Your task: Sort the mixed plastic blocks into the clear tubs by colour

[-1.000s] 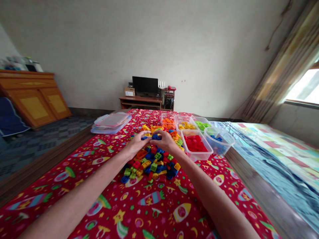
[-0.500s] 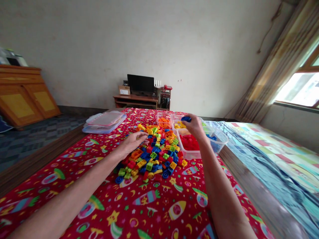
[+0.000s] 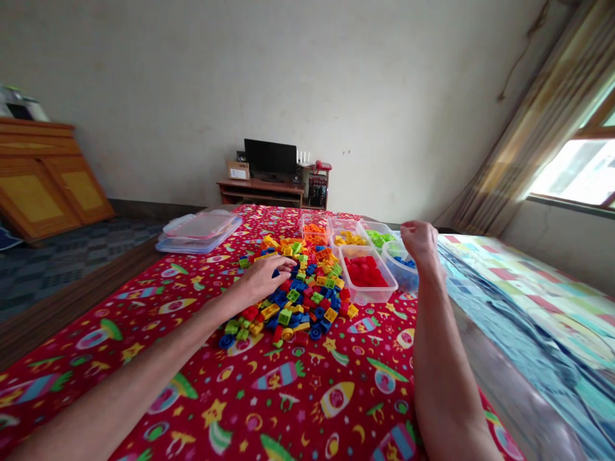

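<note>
A heap of small plastic bricks [image 3: 295,294] in red, blue, yellow, green and orange lies on the red rocket-print cloth [image 3: 288,397]. My left hand [image 3: 266,278] rests on the heap's left side, fingers stretched flat over blue bricks. My right hand [image 3: 420,242] hovers above a clear tub of blue bricks [image 3: 402,270]; its fingers curl downward and hide whatever they hold. Beside that tub stands a clear box of red bricks [image 3: 365,276]. Behind it are boxes of orange [image 3: 314,232], yellow [image 3: 350,238] and green bricks [image 3: 379,238].
A stack of clear lids [image 3: 199,227] sits at the cloth's far left. A patterned quilt [image 3: 523,301] lies past the table's right edge. A low desk with a monitor [image 3: 271,160] stands at the back wall, and a wooden cabinet [image 3: 43,173] at the left.
My right hand lifted a blue brick off the heap and carried it right, over the red box to above the blue tub. The left hand stayed on the heap.
</note>
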Available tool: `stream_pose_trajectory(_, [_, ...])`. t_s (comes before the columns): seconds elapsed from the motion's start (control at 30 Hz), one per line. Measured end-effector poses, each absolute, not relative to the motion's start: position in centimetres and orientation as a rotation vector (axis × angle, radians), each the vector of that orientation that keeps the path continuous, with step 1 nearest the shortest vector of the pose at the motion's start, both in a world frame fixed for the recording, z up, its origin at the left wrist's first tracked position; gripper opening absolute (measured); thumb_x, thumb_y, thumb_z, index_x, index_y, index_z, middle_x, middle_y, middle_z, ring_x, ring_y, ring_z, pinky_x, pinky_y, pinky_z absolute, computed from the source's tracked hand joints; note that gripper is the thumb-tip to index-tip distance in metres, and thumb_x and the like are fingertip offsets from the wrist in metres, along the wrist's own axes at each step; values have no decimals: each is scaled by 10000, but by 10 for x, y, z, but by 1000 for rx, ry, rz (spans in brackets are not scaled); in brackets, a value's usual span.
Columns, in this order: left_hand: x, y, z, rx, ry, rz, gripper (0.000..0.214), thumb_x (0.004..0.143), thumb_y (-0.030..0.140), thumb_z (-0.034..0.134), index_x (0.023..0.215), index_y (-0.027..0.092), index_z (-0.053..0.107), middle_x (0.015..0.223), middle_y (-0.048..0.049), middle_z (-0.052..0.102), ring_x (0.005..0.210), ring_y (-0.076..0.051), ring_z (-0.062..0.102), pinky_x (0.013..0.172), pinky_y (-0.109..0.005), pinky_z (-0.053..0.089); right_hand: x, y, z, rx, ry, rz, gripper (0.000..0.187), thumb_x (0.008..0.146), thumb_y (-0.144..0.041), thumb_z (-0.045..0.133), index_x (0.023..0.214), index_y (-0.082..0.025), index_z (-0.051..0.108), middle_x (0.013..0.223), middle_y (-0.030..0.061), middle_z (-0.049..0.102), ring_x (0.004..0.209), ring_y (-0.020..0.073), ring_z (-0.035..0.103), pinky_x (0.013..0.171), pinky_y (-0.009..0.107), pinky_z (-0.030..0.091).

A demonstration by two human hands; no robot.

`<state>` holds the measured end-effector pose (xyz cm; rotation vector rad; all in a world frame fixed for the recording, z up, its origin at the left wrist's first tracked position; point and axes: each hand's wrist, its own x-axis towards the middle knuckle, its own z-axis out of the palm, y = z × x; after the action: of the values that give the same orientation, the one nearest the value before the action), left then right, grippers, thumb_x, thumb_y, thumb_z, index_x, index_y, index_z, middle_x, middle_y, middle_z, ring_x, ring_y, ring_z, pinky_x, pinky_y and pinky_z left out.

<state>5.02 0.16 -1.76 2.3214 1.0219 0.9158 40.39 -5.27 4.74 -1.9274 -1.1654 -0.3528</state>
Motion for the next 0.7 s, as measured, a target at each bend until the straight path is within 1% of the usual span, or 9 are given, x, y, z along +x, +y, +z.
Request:
stream_pose_trajectory(0.13, [56, -6, -15, 2554, 1013, 822, 279, 762, 258, 528, 977, 178, 685, 988, -79, 690, 900, -215, 640, 830, -327, 494, 368, -54, 66, -1860, -1267, -299, 279, 766, -204, 510, 921, -135, 731, 768, 89, 713, 787, 195, 644, 763, 284, 457])
stream_pose_trajectory(0.23, [56, -9, -11, 2608, 1012, 759, 275, 776, 253, 531, 992, 188, 688, 1000, -67, 689, 912, -207, 631, 840, -309, 482, 336, -53, 71, -1775, -1445, -209, 269, 783, -193, 505, 925, -146, 728, 755, 64, 711, 749, 171, 643, 734, 264, 456])
stream_pose_trajectory(0.33, [48, -7, -6, 2583, 1042, 687, 299, 790, 312, 538, 1021, 192, 685, 1036, -61, 689, 956, -220, 626, 871, -311, 471, 302, -51, 68, -1665, -1717, -81, 276, 801, -166, 498, 961, -151, 722, 753, 50, 711, 705, 141, 630, 698, 246, 447])
stream_pose_trajectory(0.43, [35, -2, -3, 2504, 1095, 583, 382, 800, 431, 542, 1082, 206, 667, 1113, -57, 679, 999, -238, 623, 882, -314, 470, 269, -52, 60, -1557, -2006, 21, 264, 804, -148, 520, 975, -164, 721, 774, 48, 710, 693, 126, 613, 664, 232, 428])
stream_pose_trajectory(0.5, [26, 1, -2, 2465, 1108, 467, 473, 774, 517, 569, 1138, 225, 641, 1173, -54, 660, 1049, -253, 607, 888, -316, 470, 250, -53, 52, -1498, -2168, 70, 272, 812, -127, 515, 988, -173, 716, 805, 51, 711, 722, 126, 614, 660, 224, 420])
stream_pose_trajectory(0.57, [20, 1, -3, 2465, 1111, 322, 560, 722, 551, 627, 1190, 244, 611, 1232, -55, 633, 1107, -266, 580, 915, -325, 458, 235, -56, 43, -1473, -2310, 104, 288, 819, -114, 503, 1013, -180, 705, 863, 58, 713, 786, 136, 626, 679, 220, 426])
stream_pose_trajectory(0.63, [19, -2, -2, 2506, 1115, 204, 628, 680, 511, 690, 1239, 248, 575, 1281, -65, 601, 1146, -273, 558, 949, -333, 439, 224, -59, 34, -1463, -2438, 99, 306, 827, -123, 505, 1071, -191, 678, 990, 69, 704, 907, 156, 625, 737, 226, 441])
stream_pose_trajectory(0.7, [22, -8, -2, 2573, 1137, 153, 649, 676, 418, 719, 1272, 225, 548, 1297, -85, 586, 1164, -271, 549, 974, -329, 423, 216, -63, 26, -1493, -2555, 58, 331, 831, -132, 515, 1129, -192, 645, 1112, 86, 670, 1025, 185, 598, 812, 254, 450])
